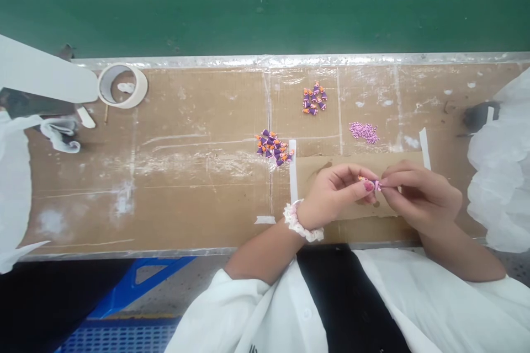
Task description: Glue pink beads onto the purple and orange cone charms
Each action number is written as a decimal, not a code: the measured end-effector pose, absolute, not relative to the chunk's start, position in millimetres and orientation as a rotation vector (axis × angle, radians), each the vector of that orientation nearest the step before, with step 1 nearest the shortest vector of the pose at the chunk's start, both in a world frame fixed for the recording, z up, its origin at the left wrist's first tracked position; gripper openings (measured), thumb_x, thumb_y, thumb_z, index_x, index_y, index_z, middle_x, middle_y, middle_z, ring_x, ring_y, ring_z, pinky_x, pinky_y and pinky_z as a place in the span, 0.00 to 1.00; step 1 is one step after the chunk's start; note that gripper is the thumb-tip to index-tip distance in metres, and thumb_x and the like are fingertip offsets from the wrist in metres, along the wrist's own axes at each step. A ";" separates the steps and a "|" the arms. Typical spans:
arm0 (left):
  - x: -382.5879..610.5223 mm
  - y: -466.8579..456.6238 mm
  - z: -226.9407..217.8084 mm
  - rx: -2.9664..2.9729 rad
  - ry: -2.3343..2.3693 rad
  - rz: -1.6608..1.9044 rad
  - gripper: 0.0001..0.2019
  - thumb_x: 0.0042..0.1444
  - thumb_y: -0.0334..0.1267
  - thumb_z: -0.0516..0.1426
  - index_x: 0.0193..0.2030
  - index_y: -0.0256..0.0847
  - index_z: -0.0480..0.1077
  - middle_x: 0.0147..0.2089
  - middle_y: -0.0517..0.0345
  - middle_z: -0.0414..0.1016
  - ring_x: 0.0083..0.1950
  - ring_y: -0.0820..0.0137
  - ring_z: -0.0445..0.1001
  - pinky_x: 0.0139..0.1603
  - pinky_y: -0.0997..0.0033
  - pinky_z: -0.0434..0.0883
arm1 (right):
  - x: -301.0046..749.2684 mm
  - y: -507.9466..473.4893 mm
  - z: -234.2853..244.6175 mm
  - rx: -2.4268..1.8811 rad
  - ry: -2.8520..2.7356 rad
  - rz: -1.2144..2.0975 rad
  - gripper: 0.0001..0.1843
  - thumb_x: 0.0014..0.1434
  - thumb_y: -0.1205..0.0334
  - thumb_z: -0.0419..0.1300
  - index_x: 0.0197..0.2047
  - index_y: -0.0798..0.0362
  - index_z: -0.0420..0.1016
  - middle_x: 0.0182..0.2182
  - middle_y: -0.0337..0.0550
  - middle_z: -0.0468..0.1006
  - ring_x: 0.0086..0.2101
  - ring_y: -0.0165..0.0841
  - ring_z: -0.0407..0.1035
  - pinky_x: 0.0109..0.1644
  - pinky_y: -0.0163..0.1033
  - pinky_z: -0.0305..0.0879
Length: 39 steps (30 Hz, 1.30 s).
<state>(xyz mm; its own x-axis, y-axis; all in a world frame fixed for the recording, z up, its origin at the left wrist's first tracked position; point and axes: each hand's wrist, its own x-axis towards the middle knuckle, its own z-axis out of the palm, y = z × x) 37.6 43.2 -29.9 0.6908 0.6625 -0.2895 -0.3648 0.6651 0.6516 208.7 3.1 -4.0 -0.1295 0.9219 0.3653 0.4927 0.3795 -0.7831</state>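
My left hand (337, 192) and my right hand (420, 194) meet above a cardboard sheet (348, 162) taped to the bench. Between their fingertips they pinch a tiny purple and orange clay piece (370, 182), partly hidden by my fingers. A white and pink scrunchie (300, 222) circles my left wrist. Further up the bench lie two loose heaps of similar pieces (273, 148) (313, 100). A small patch of pink beads (364, 132) lies to their right, just above my hands.
The brown cardboard bench top (174, 176) has a metal rim (265, 60) and strips of white tape (293, 171). A roll of masking tape (123, 85) stands at the far left. White-sleeved arms or plastic (501, 160) (14, 187) flank both ends. Green surface lies beyond.
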 end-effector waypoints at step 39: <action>42.3 39.2 -36.7 0.469 0.445 0.543 0.13 0.52 0.41 0.64 0.36 0.33 0.70 0.26 0.57 0.75 0.28 0.77 0.74 0.27 0.78 0.68 | 210.0 6.1 0.6 -1.177 -1.829 0.690 0.12 0.52 0.80 0.59 0.33 0.53 0.68 0.23 0.36 0.66 0.21 0.25 0.61 0.22 0.33 0.59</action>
